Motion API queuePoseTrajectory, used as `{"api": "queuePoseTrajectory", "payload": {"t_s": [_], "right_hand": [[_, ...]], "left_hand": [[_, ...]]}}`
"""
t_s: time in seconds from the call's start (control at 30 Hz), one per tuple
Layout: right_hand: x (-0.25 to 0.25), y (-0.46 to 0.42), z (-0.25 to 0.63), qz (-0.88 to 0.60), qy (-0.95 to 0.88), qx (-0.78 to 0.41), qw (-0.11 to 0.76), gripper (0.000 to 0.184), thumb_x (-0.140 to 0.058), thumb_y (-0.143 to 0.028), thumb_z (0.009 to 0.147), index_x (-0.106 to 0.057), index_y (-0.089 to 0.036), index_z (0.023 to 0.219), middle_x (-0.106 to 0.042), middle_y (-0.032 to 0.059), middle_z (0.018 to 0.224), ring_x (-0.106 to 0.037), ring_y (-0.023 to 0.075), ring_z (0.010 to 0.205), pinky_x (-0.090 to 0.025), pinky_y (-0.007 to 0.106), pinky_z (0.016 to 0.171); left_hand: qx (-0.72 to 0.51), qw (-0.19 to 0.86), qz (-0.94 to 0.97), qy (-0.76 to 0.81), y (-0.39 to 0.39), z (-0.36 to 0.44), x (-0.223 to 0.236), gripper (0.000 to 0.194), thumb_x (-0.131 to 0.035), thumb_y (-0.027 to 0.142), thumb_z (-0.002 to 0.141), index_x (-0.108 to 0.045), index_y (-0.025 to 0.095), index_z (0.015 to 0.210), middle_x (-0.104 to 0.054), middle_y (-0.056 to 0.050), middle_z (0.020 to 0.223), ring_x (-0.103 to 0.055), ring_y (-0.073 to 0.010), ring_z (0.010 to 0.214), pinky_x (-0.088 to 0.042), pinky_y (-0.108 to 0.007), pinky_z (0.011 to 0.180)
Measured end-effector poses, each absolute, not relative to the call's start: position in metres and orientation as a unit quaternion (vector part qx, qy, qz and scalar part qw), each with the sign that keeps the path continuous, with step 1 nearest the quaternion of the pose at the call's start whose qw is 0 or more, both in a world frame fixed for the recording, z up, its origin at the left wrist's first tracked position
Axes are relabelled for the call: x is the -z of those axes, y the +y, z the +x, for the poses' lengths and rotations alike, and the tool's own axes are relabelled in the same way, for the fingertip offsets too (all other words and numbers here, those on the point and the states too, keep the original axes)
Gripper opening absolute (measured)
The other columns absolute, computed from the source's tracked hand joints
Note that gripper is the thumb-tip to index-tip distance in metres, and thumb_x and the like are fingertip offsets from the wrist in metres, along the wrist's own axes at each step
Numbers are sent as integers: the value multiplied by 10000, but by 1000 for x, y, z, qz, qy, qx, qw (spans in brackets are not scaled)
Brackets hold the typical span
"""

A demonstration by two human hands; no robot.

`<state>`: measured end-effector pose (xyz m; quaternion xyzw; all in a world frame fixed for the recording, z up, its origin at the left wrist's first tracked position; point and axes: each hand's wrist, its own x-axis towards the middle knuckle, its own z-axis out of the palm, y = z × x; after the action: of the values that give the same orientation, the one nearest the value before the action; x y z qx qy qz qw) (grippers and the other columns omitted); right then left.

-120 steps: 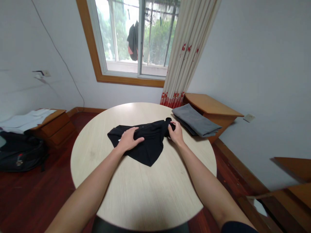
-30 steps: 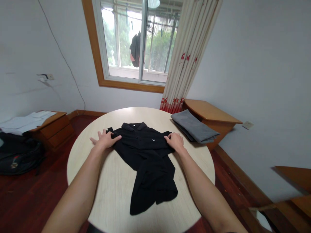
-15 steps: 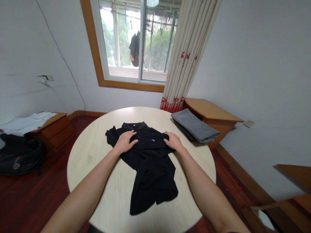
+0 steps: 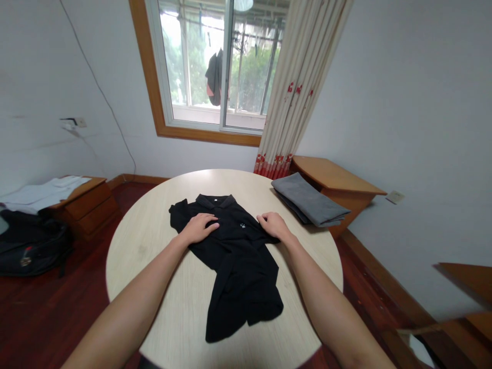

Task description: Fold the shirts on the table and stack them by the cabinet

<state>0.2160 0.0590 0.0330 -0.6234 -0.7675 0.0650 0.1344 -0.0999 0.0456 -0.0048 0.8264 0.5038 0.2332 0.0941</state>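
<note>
A black polo shirt (image 4: 246, 277) lies front up on the round pale table, its collar (image 4: 216, 201) at the far side and a small white logo on the chest. Its lower part bunches and twists toward me. My left hand (image 4: 200, 228) rests on the left of the chest, thumb apart from the fingers, open. At the shirt's right shoulder edge, by the sleeve, lies my right hand (image 4: 272, 224), its fingers bent a little and apart from the thumb. Cloth beneath both palms is hidden.
Folded grey cloth (image 4: 309, 200) lies at the table's (image 4: 154, 256) right rim, with a wooden cabinet (image 4: 338, 177) behind it. A curtain (image 4: 302, 77) hangs by the window. On the left are a low drawer unit (image 4: 94, 205) and a black bag (image 4: 34, 243).
The fold across the chest has flattened and the collar lies more spread. The sleeve cloth that stood beyond my right hand has dropped from sight. Both hands have shifted only slightly.
</note>
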Motion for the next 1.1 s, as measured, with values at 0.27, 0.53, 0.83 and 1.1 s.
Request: {"api": "queuePoseTrajectory", "payload": {"t_s": [0.27,0.53,0.83,1.1], "right_hand": [[-23,60,210,-566,-792,-120,197,313,-510,-181,915,-720,-192,1146,-747,69,1146,-678,194,1038,-465,252,880],[-14,62,203,-518,-797,-179,253,403,-610,-159,843,-664,-189,1241,-733,39,987,-664,174,885,-487,273,855],[-22,61,201,-596,-726,-271,210,462,-625,-89,706,-720,-131,1157,-649,-12,700,-595,145,650,-414,227,607],[-52,47,215,-619,-715,47,320,298,-525,-138,806,-764,-200,973,-722,78,991,-637,222,942,-446,288,811]], "left_hand": [[-231,93,827,503,46,-99,6,517,-438,577,955,-700,214,1214,-657,-87,1339,-555,-280,1283,-419,-450,1107],[-239,93,828,498,46,-99,6,481,-458,562,954,-709,225,1188,-666,-82,1325,-566,-277,1268,-422,-456,1101],[-231,121,839,478,46,-98,5,435,-624,514,881,-696,226,1199,-675,-78,1295,-564,-291,1248,-422,-463,1094],[-248,187,851,424,43,-89,6,405,-696,418,838,-691,224,1194,-693,-83,1253,-607,-268,1172,-458,-431,1054]]}}
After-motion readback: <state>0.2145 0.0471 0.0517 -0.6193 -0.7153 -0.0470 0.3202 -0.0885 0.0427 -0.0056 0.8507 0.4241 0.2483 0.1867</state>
